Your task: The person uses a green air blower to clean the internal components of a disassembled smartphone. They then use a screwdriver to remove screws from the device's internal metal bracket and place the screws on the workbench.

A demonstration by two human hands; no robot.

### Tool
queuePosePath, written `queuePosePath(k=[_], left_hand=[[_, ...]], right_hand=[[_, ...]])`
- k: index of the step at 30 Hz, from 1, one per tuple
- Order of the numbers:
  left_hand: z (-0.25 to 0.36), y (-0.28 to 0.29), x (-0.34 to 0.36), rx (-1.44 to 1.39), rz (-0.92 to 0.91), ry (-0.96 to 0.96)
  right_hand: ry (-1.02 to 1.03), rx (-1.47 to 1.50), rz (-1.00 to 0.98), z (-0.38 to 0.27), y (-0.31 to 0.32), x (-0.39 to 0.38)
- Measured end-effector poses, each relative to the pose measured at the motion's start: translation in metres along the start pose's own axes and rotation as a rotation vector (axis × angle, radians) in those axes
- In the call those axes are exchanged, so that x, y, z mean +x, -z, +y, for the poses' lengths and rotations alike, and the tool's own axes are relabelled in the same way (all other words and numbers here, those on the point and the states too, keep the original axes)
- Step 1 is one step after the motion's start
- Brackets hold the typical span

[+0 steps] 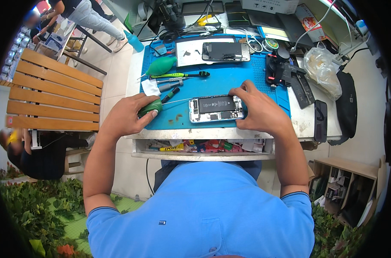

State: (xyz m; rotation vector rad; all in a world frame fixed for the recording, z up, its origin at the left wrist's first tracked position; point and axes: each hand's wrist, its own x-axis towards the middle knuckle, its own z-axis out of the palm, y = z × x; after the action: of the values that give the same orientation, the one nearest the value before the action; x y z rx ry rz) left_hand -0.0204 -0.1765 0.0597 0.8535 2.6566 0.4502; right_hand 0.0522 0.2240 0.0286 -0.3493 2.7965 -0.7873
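Observation:
An opened smartphone point(217, 108) lies on the blue work mat point(223, 81), its black battery and inner parts uncovered. My right hand point(262, 107) grips its right end between thumb and fingers. In my left hand point(129, 114) is a green squeeze bottle point(150, 108), closed in the fingers. The bottle's long thin nozzle reaches right to the phone's left end. Just above lie a black-tipped pen-like tool point(170, 95), a grey screwdriver point(169, 86), a green brush point(178, 75) and a green air blower bulb point(161, 66).
A phone screen point(225, 51) rests on a white sheet behind. On the right stand a black-and-red clamp holder point(276, 69) and a plastic bag point(322, 69). An open drawer point(204, 155) full of small items juts out below the mat. Other people are at the left.

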Motion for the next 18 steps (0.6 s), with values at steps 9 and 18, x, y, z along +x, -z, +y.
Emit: queuePosePath(k=[9, 18], left_hand=[[-0.001, -0.0023, -0.0033, 0.009, 0.023, -0.001], [0.0034, -0.0038, -0.0003, 0.011, 0.044, -0.013]], right_hand=[[0.04, 0.0, -0.044, 0.0088, 0.0042, 0.0082], [0.04, 0.008, -0.041, 0.0078, 0.0044, 0.0077]])
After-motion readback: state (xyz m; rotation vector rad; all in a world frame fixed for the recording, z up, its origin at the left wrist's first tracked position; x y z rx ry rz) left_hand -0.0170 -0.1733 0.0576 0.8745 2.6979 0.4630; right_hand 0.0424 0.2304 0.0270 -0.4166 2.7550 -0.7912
